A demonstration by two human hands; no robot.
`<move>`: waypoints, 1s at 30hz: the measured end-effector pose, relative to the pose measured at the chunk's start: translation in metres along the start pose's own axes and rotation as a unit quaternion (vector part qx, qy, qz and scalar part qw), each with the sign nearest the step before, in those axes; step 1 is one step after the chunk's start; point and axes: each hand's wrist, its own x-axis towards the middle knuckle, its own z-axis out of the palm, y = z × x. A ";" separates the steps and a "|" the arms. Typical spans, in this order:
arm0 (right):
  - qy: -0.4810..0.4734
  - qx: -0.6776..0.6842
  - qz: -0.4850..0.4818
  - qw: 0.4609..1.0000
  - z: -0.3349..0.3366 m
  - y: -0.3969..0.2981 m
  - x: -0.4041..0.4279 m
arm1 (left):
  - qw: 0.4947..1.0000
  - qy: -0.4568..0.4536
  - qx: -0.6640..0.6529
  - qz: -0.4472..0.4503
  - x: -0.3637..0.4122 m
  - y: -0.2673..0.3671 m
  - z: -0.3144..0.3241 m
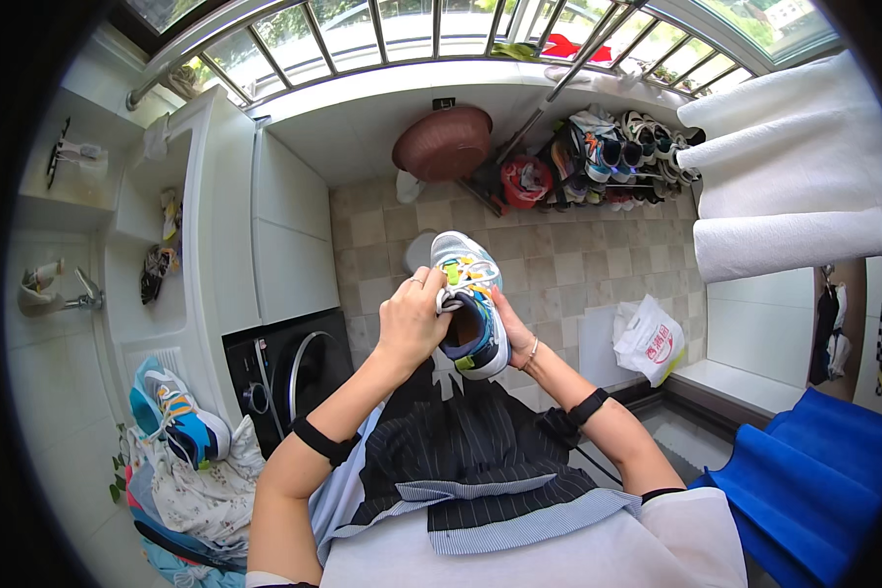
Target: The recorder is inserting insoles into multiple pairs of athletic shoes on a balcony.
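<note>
A multicoloured sneaker (476,351) is held up in front of me, its toe pointing away and its dark opening facing up. My left hand (411,316) grips the white laces (452,300) and tongue edge on the shoe's left side. Around the right side of the shoe, my right hand (512,329) supports it near the heel; some of its fingers are hidden beneath. A similar sneaker (191,422) with blue, grey and orange parts rests on a pile of clothes (198,492) at the left.
A black front-loading washing machine (287,375) stands under the counter, left. Beyond are a reddish-brown basin (445,143), a red bucket (525,182) and a shoe rack (636,175) with several shoes. A white plastic bag (650,342), a white towel (801,169) and blue cloth (816,478) are at the right.
</note>
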 end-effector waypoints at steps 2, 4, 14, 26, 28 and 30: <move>0.006 -0.002 0.001 1.000 -0.002 0.000 -0.001 | 1.000 -0.006 -0.012 0.013 -0.006 -0.004 0.004; -0.003 -0.004 0.039 0.999 -0.010 -0.003 -0.002 | 0.998 -0.018 -0.064 0.023 -0.009 -0.006 0.006; 0.275 -0.545 -0.214 0.763 -0.011 -0.005 -0.003 | 0.966 -0.107 -0.123 -0.199 -0.017 -0.034 0.025; 0.092 -0.592 -0.078 0.797 -0.022 -0.002 0.021 | 0.977 -0.002 -0.176 -0.123 -0.030 -0.006 0.066; 0.014 -0.385 -0.064 0.921 -0.027 0.003 0.018 | 0.976 -0.009 -0.178 -0.121 -0.034 -0.008 0.063; 0.024 -0.368 -0.052 0.928 -0.031 0.010 0.014 | 0.987 -0.015 -0.153 -0.044 -0.036 -0.010 0.060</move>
